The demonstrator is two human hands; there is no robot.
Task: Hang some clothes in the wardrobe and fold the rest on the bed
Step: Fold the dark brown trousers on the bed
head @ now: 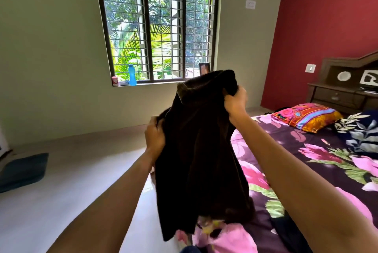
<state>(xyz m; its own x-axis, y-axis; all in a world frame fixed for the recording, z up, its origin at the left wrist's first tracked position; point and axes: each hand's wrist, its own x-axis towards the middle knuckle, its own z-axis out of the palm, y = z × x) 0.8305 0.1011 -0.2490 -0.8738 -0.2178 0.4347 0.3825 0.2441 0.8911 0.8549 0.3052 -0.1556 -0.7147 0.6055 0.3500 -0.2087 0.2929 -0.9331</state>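
Hold the dark brown garment aloft at the near edge of the bed, left hand curled tight on its left side, right hand fisted round the higher top corner. Level both grips, pull taut, shake out creases, then lower flat onto the bed to fold.

Matt dark cloth garment, soft printed cotton-like bedsheet, glossy plastic bottle, smooth polished floor
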